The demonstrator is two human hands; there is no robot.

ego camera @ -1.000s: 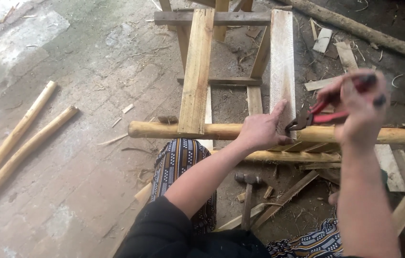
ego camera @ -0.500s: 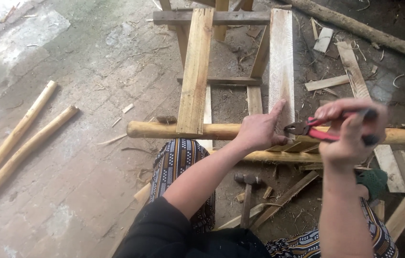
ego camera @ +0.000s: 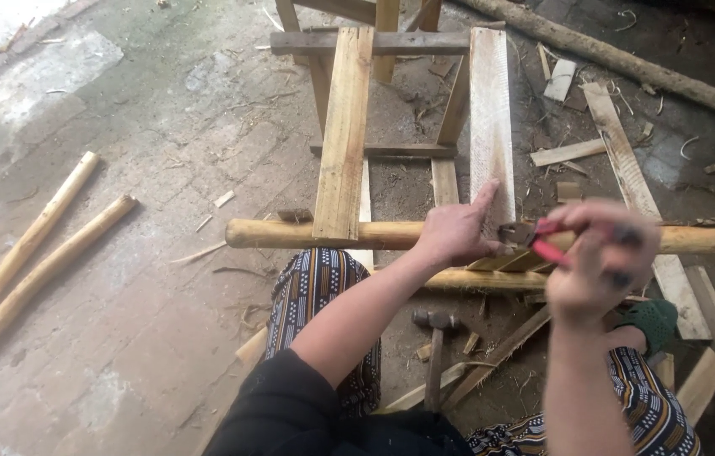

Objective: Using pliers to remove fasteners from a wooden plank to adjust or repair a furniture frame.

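red pliers drop lower against the pole

red-handled pliers (ego camera: 536, 239), clenched in the blurred right hand (ego camera: 598, 262), now sit lower than a second ago, jaws at the peeled wooden pole (ego camera: 324, 234). the left hand (ego camera: 457, 231) stays pressed on that pole, forefinger out. a hammer (ego camera: 434, 350) lies among offcuts on the dirty brick floor (ego camera: 146, 127).

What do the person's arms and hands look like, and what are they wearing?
Both hands, the left hand and the right hand, are bare, with no gloves. The right one's fingernails look dark. A black sleeve is pushed up the left arm; the right forearm is uncovered.
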